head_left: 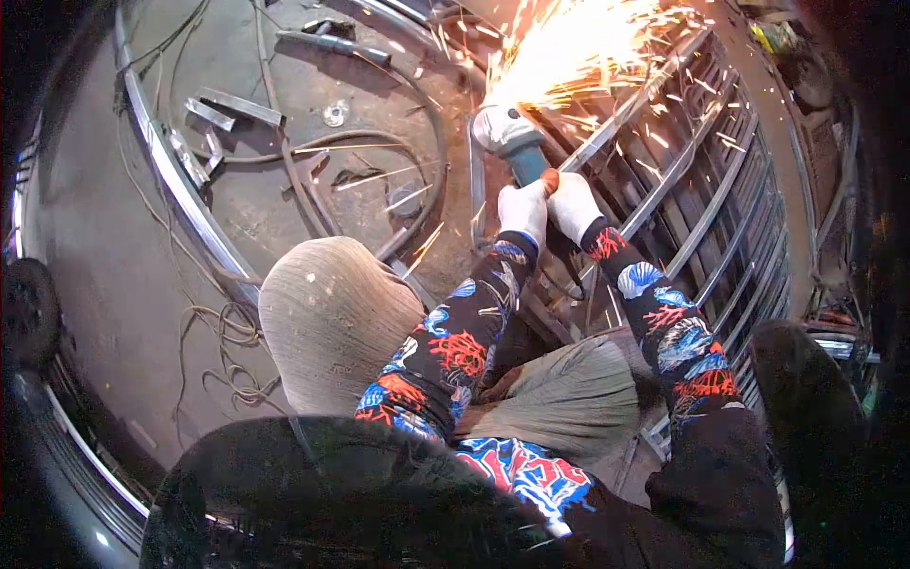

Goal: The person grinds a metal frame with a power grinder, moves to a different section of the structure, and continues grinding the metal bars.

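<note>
While the fingers look wrapped closed about the grinder (524,159), left hand (523,211) and right hand (573,203) together, fingertips mostly hidden, such a firm two-handed hold seems right; the grinder lies just beside the metal frame (607,133); its disc is lost in the glare of sparks (588,57), so steady wrists, light pressure and a body clear of the spray should serve best.

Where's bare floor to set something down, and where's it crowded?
Floor looks bare between the dark wheel and loose cable; a smaller patch lies between curved strip and hose. Crowded: right of the grinder, with metal bars and sparks.
</note>
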`<state>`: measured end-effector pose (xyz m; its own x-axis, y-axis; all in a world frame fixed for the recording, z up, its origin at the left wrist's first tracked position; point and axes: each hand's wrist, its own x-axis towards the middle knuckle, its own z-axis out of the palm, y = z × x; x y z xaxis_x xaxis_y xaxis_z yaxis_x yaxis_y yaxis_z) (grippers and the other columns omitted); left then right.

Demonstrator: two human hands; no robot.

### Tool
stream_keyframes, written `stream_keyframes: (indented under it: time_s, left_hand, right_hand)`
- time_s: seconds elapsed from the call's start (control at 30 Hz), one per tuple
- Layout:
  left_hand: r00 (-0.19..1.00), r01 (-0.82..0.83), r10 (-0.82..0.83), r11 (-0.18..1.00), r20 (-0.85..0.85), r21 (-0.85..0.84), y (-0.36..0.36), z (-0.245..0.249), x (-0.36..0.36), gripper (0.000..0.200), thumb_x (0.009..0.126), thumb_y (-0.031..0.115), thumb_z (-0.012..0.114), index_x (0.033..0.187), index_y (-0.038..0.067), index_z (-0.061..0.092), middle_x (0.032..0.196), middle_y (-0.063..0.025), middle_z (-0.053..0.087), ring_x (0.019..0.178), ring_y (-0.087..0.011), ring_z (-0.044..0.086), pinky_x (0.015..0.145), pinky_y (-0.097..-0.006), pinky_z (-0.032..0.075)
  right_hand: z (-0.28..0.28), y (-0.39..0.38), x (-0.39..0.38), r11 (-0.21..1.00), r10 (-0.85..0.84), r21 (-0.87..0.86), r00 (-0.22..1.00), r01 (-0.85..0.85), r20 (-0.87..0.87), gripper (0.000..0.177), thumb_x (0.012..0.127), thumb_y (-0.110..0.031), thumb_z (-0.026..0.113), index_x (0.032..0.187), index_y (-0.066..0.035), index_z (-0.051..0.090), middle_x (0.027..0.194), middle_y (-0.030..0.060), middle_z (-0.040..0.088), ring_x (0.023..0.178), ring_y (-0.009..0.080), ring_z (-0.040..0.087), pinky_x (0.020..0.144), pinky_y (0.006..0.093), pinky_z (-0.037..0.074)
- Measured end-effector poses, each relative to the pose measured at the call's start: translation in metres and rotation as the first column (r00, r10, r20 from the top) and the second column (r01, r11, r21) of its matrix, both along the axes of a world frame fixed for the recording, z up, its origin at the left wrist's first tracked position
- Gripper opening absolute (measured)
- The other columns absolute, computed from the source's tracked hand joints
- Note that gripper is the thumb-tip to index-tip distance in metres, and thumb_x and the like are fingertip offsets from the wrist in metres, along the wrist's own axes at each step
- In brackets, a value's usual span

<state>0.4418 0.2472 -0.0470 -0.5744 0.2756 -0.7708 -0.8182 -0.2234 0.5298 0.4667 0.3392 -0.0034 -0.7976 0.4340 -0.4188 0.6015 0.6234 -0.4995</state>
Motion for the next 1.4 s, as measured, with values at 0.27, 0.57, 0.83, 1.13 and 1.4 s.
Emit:
stream_keyframes:
  time_s: [0.27, 0.57, 0.83, 1.13, 1.4]
  left_hand:
    - [0.999, 0.028, -0.027, 0.999, 0.039, -0.018, -0.011, 0.025, -0.003, 0.033, 0.078, 0.016, 0.079, 0.098, -0.006, 0.065, 0.091, -0.0139, 0.069, 0.078, -0.0225, 0.065, 0.071, -0.0359, 0.052]
    - [0.998, 0.049, -0.050, 0.998, -0.031, -0.043, -0.006, 0.001, 0.006, 0.030, 0.079, 0.016, 0.078, 0.096, -0.005, 0.067, 0.086, -0.0107, 0.069, 0.073, -0.0216, 0.065, 0.066, -0.0340, 0.051]
    - [0.999, -0.014, 0.012, 1.000, -0.044, -0.027, -0.003, -0.006, 0.005, 0.049, 0.073, 0.028, 0.080, 0.099, -0.011, 0.065, 0.089, -0.0162, 0.069, 0.076, -0.0211, 0.063, 0.068, -0.0353, 0.051]
    - [0.998, -0.069, 0.070, 0.994, -0.008, 0.083, -0.012, 0.025, -0.004, 0.032, 0.079, 0.017, 0.077, 0.096, -0.008, 0.067, 0.087, -0.0124, 0.070, 0.074, -0.0208, 0.066, 0.067, -0.0330, 0.052]
    - [0.993, -0.115, 0.116, 0.989, 0.004, 0.093, -0.011, 0.027, 0.004, 0.035, 0.078, 0.020, 0.078, 0.095, -0.008, 0.067, 0.087, -0.0116, 0.069, 0.076, -0.0200, 0.065, 0.068, -0.0340, 0.052]
  right_hand:
    - [-0.009, 0.004, 0.008, 0.995, 0.011, -0.100, 0.999, -0.015, -0.036, 0.025, 0.075, -0.016, 0.066, 0.094, 0.000, 0.069, 0.085, 0.0226, 0.069, 0.084, 0.0347, 0.068, 0.076, 0.0378, 0.052]
    - [-0.020, 0.008, 0.012, 0.996, 0.050, -0.077, 0.999, -0.052, -0.018, 0.020, 0.076, -0.017, 0.066, 0.091, -0.003, 0.071, 0.084, 0.0224, 0.069, 0.083, 0.0347, 0.069, 0.076, 0.0389, 0.053]
    - [-0.026, 0.008, 0.008, 0.992, -0.014, -0.124, 0.997, 0.004, -0.080, 0.021, 0.075, -0.018, 0.068, 0.089, -0.003, 0.070, 0.082, 0.0194, 0.070, 0.081, 0.0313, 0.069, 0.074, 0.0377, 0.053]
    - [-0.008, -0.001, -0.003, 0.992, 0.122, -0.010, 0.992, -0.123, -0.028, 0.020, 0.074, -0.018, 0.067, 0.085, -0.001, 0.069, 0.079, 0.0208, 0.068, 0.078, 0.0324, 0.069, 0.073, 0.0377, 0.053]
    - [-0.004, 0.001, 0.001, 0.987, 0.119, -0.108, 0.993, -0.121, -0.027, 0.022, 0.076, -0.021, 0.067, 0.087, -0.002, 0.069, 0.082, 0.0223, 0.068, 0.082, 0.0352, 0.068, 0.074, 0.0398, 0.053]
